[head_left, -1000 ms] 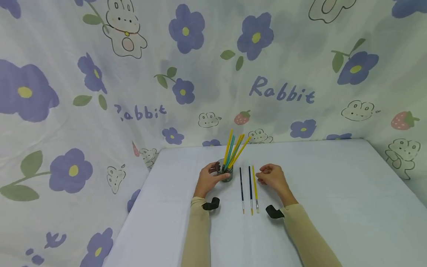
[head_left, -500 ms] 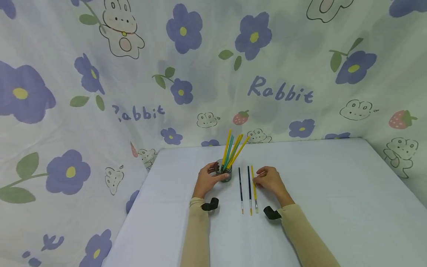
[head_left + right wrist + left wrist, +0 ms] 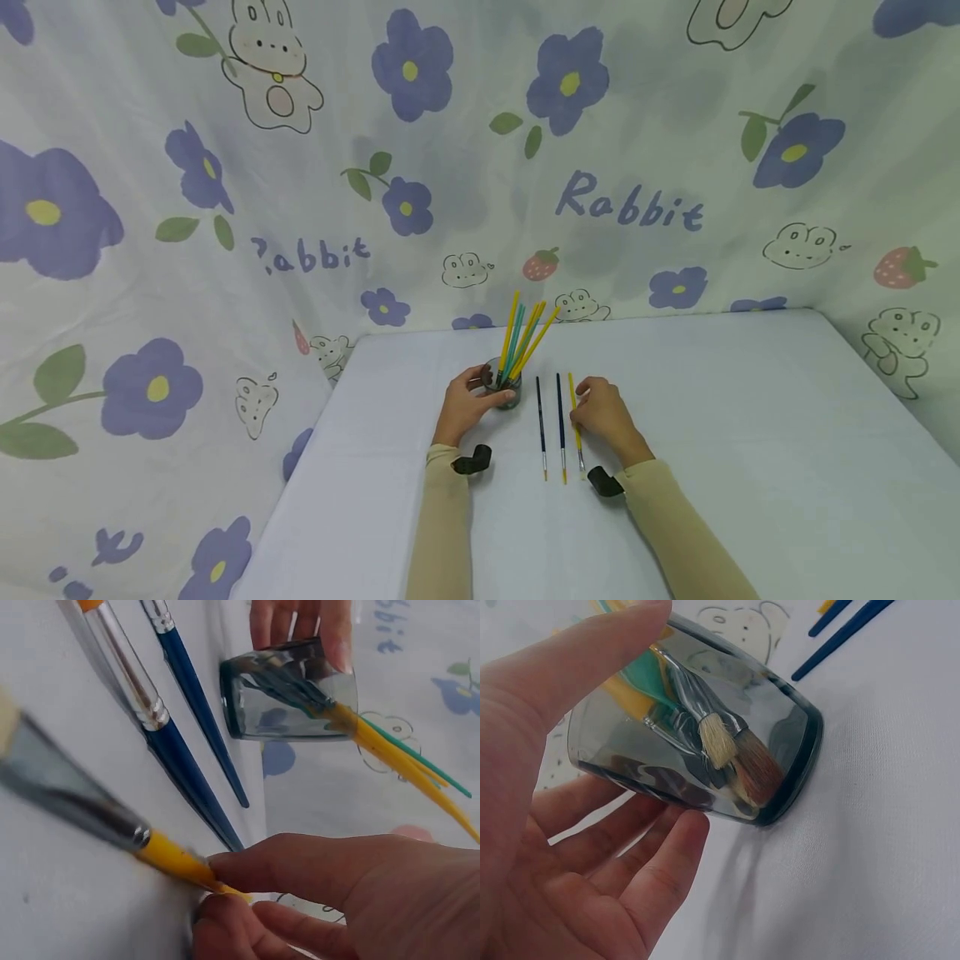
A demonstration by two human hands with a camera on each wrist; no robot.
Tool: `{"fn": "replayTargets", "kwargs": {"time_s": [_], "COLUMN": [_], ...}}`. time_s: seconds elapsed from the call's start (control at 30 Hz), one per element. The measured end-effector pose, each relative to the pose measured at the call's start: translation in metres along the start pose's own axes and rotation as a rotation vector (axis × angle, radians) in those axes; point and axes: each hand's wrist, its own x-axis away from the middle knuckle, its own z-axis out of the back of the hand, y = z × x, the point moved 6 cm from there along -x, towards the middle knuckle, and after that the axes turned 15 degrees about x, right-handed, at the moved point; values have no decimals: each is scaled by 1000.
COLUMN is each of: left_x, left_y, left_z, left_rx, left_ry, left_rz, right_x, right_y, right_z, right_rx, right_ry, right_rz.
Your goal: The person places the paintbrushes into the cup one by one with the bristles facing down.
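In the head view my left hand [image 3: 463, 408] holds a clear, greyish glass cup [image 3: 510, 400], thumb on the near side and fingers behind. Several yellow and green paintbrushes [image 3: 519, 337] stand in it, bristles down, as the left wrist view shows at the bottom of the glass. My right hand [image 3: 606, 417] pinches the handle of a yellow flat paintbrush [image 3: 176, 859] between thumb and fingers, close over the table. Its metal ferrule and pale bristles point toward me. Left of it lie two dark blue paintbrushes, one nearer [image 3: 561, 417] and one thinner [image 3: 541, 417].
A white cloth covers the table [image 3: 750, 433]. Behind and to the left hangs a curtain [image 3: 480, 142] printed with purple flowers and rabbits. Dark wrist mounts [image 3: 604, 482] sit at both beige sleeves [image 3: 450, 533].
My right hand has come left and nearer to me, onto the yellow paintbrush, and now pinches its handle; the brush has shifted slightly right. The left hand keeps its hold on the glass cup.
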Motion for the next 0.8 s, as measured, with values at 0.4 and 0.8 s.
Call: {"fn": "replayTargets", "kwargs": {"time_s": [0.4,0.8], "left_x": [0,0], "left_y": [0,0], "left_z": [0,0], "left_rx": [-3,4], "left_ry": [4,3], "left_rz": [-1,3], "right_x": [12,5], "right_y": [-4,17], "right_z": [5,21], "right_rx": [355,-24], "right_ry": [-51,-123], "right_rz": [-92,-111]}}
